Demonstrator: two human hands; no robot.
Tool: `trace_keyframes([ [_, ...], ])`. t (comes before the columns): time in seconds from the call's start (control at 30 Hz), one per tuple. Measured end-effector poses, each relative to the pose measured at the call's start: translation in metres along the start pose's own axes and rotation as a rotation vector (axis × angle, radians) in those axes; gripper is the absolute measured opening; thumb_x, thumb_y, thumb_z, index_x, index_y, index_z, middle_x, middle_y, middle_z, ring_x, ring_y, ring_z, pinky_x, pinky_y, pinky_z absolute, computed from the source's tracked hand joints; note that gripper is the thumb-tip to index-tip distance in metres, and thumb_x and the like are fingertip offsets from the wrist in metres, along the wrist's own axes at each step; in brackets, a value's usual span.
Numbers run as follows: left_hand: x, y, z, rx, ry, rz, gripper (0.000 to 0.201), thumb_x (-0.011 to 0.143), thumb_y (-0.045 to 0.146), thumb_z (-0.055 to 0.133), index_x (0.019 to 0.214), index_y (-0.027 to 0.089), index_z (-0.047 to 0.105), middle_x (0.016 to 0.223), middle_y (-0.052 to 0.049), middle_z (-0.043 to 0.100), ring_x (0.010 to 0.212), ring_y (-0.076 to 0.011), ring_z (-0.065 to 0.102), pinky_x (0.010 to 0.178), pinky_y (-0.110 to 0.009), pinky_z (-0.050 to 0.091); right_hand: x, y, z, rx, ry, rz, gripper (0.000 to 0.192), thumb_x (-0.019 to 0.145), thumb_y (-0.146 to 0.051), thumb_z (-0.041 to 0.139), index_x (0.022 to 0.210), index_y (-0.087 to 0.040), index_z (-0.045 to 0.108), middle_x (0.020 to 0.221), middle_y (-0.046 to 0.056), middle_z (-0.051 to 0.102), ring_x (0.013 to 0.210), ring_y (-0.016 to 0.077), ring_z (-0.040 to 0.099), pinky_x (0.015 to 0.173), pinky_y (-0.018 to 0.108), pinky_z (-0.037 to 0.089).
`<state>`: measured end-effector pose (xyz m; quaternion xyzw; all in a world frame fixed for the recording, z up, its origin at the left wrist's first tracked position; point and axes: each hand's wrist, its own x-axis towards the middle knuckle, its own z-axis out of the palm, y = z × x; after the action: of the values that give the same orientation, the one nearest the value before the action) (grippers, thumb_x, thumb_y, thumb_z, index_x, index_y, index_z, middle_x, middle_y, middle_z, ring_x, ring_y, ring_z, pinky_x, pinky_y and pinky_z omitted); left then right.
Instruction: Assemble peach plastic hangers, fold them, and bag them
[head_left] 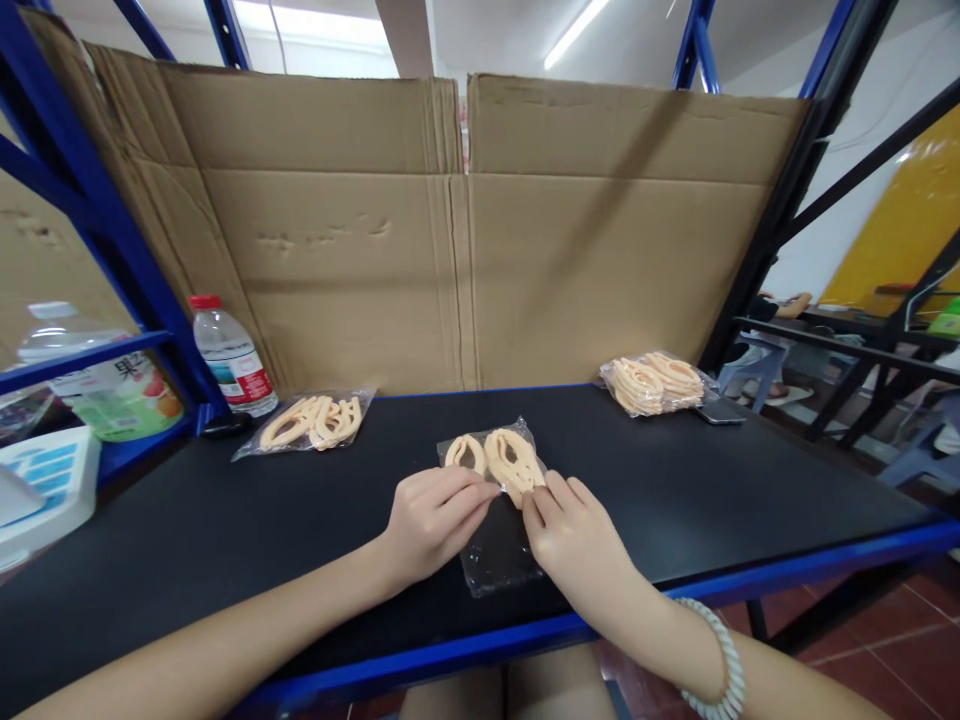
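A clear plastic bag point(501, 565) lies on the black tabletop in front of me, with two beige loop-shaped pieces point(516, 458) at its far part. My left hand point(439, 515) comes in from the left, thumb and fingertips pinched on the bag near the lower end of the left loop. From the right, my right hand point(574, 530) has its fingers closed at the lower end of the right loop. The fingers partly hide both loops, and I cannot tell whether that loop is gripped through the film.
A bag of beige loops point(311, 422) lies back left; a fuller stack of bagged loops point(651, 384) sits back right beside a phone point(720, 411). A red-capped bottle point(232, 355) stands at left. Cardboard panels point(360, 240) wall the back. The table's blue edge point(420, 655) runs nearest me.
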<state>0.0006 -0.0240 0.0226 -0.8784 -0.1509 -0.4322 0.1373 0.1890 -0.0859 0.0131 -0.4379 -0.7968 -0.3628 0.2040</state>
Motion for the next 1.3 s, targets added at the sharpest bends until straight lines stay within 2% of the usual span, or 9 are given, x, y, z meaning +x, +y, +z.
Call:
trace_keyframes([
  [0.2, 0.003, 0.001, 0.0, 0.051, -0.082, 0.032, 0.012, 0.089, 0.012, 0.053, 0.094, 0.016, 0.063, 0.082, -0.003, 0.067, 0.074, -0.0145, 0.064, 0.064, -0.025, 0.05, -0.008, 0.022, -0.014, 0.29, -0.002, 0.048, 0.021, 0.084, -0.002, 0.047, 0.08, -0.011, 0.065, 0.071, 0.008, 0.059, 0.072, 0.0218, 0.051, 0.064, 0.036, 0.049],
  [0.3, 0.007, 0.005, -0.004, 0.081, -0.23, 0.072, 0.017, 0.091, 0.012, 0.046, 0.089, 0.016, 0.063, 0.077, -0.003, 0.064, 0.071, -0.0151, 0.06, 0.06, -0.024, 0.047, -0.022, 0.043, -0.022, 0.56, -0.04, 0.093, 0.042, 0.084, 0.003, 0.036, 0.115, -0.013, 0.06, 0.1, 0.011, 0.062, 0.092, 0.0213, 0.055, 0.081, 0.038, 0.052],
  [0.37, 0.011, 0.009, -0.008, 0.092, -0.361, 0.086, 0.022, 0.092, 0.012, 0.042, 0.085, 0.016, 0.063, 0.075, -0.003, 0.062, 0.07, -0.016, 0.059, 0.06, -0.025, 0.047, -0.032, 0.053, -0.022, 0.646, -0.119, 0.081, 0.057, 0.082, 0.005, 0.034, 0.132, -0.018, 0.048, 0.124, 0.012, 0.054, 0.112, 0.0211, 0.051, 0.093, 0.042, 0.049],
  [0.57, 0.016, 0.026, -0.024, 0.059, -0.53, -0.041, 0.02, 0.091, 0.013, 0.044, 0.084, 0.018, 0.062, 0.079, -0.003, 0.063, 0.071, -0.0168, 0.059, 0.061, -0.025, 0.047, -0.047, 0.051, -0.018, 0.677, -0.196, 0.031, 0.059, 0.082, 0.001, 0.043, 0.135, -0.024, 0.046, 0.136, 0.011, 0.047, 0.126, 0.023, 0.044, 0.1, 0.046, 0.045],
  [0.8, -0.01, 0.063, -0.037, -0.111, -0.381, -0.413, 0.014, 0.089, 0.013, 0.052, 0.086, 0.02, 0.064, 0.082, -0.002, 0.063, 0.078, -0.0166, 0.059, 0.068, -0.025, 0.048, -0.058, 0.035, -0.02, 0.968, -0.154, 0.017, 0.021, 0.091, -0.007, 0.046, 0.092, -0.021, 0.062, 0.119, 0.009, 0.058, 0.121, 0.0235, 0.047, 0.096, 0.042, 0.047],
  [0.93, -0.029, 0.081, -0.038, -0.219, -0.219, -0.501, 0.015, 0.089, 0.012, 0.053, 0.086, 0.02, 0.065, 0.087, -0.005, 0.061, 0.078, -0.0156, 0.059, 0.07, -0.026, 0.049, -0.064, 0.023, -0.019, 1.185, -0.092, 0.143, 0.015, 0.093, -0.011, 0.047, 0.091, -0.02, 0.059, 0.095, 0.006, 0.065, 0.104, 0.0197, 0.058, 0.088, 0.033, 0.05],
  [1.03, -0.036, 0.09, -0.037, -0.228, -0.122, -0.531, 0.014, 0.089, 0.012, 0.054, 0.084, 0.02, 0.064, 0.084, -0.004, 0.061, 0.077, -0.0162, 0.057, 0.069, -0.027, 0.05, -0.062, 0.011, -0.022, 1.228, -0.066, 0.251, 0.015, 0.094, -0.015, 0.046, 0.092, -0.019, 0.06, 0.092, 0.006, 0.065, 0.095, 0.0189, 0.061, 0.082, 0.031, 0.05],
  [1.17, -0.039, 0.096, -0.039, -0.254, -0.109, -0.566, 0.012, 0.09, 0.014, 0.054, 0.086, 0.021, 0.064, 0.083, -0.004, 0.063, 0.08, -0.0181, 0.057, 0.072, -0.03, 0.05, -0.053, 0.001, -0.026, 1.214, -0.091, 0.418, 0.018, 0.096, -0.021, 0.044, 0.087, -0.019, 0.06, 0.083, 0.004, 0.064, 0.078, 0.0161, 0.062, 0.072, 0.026, 0.049],
  [1.3, -0.041, 0.098, -0.053, -0.348, -0.207, -0.607, 0.02, 0.095, 0.026, 0.046, 0.101, 0.023, 0.065, 0.095, -0.008, 0.065, 0.091, -0.0217, 0.057, 0.081, -0.034, 0.052, -0.046, -0.003, -0.025, 1.203, -0.121, 0.544, 0.021, 0.095, -0.027, 0.046, 0.08, -0.019, 0.059, 0.075, 0.002, 0.064, 0.071, 0.0156, 0.062, 0.066, 0.024, 0.047],
])
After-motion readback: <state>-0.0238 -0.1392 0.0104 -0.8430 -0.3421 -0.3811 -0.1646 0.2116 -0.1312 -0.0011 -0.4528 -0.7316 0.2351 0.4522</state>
